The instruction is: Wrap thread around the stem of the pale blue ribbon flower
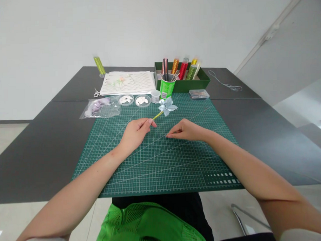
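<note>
Between the thumb and fingers of my left hand is the yellow-green stem of an artificial flower. Its pale blue petals point away from me, above the green cutting mat. My right hand is to the right of the flower and nearer to me, apart from it. Thumb and fingertips there are pinched together; whatever they hold, if anything, is too fine to make out.
Behind the hands stand a green can with sticks, a dark green box of thread spools, a small lidded tub and a clear case. Leftward lie two dishes of white pieces, a plastic bag, scissors and paper sheets.
</note>
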The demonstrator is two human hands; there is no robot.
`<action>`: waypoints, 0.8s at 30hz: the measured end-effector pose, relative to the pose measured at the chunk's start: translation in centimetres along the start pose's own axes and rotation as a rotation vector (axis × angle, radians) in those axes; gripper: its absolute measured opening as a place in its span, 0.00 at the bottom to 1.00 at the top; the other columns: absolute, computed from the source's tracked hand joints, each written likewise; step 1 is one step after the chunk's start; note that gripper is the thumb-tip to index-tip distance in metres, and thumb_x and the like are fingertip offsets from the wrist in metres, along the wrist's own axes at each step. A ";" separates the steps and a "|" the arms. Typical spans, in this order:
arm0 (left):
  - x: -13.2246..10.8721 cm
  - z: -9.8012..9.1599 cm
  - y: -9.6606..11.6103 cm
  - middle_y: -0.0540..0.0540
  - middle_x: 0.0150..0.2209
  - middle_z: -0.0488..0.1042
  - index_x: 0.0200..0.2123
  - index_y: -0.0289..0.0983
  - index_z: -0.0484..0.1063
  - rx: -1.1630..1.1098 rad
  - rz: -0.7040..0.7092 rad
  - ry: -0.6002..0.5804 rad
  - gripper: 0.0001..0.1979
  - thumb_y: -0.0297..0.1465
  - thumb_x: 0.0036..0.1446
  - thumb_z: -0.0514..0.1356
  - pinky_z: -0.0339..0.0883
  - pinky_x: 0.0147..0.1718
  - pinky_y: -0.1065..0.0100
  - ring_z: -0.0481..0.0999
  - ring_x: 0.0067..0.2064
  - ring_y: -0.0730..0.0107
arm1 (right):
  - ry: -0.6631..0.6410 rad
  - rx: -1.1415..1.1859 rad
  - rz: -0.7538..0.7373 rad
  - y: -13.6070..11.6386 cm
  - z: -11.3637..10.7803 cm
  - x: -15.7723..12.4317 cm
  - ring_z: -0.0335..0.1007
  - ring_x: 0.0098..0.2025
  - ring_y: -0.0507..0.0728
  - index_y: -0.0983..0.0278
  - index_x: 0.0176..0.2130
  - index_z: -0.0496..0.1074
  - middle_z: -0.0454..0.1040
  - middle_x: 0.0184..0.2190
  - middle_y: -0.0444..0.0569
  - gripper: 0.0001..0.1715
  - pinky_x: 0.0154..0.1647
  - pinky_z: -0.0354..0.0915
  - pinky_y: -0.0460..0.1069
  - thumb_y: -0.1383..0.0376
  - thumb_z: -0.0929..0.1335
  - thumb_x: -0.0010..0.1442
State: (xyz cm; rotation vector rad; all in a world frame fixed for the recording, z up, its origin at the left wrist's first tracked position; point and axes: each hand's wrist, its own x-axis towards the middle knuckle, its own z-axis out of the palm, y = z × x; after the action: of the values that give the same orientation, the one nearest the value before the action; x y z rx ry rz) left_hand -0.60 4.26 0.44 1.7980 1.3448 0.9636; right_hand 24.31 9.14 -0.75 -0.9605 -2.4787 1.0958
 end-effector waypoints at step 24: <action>0.4 0.1 -0.8 0.57 0.21 0.68 0.40 0.40 0.71 0.043 -0.068 -0.114 0.09 0.38 0.66 0.56 0.53 0.21 0.75 0.62 0.19 0.77 | -0.123 0.317 -0.198 -5.6 -2.5 -3.0 0.44 0.17 0.44 0.68 0.44 0.83 0.63 0.14 0.38 0.15 0.17 0.42 0.45 0.61 0.73 0.63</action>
State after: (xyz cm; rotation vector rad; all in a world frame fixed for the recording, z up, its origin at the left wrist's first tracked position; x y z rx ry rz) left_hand -0.83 4.80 -0.28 1.7992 1.3554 0.7899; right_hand 25.10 5.75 5.14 -0.5592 -2.3304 1.4574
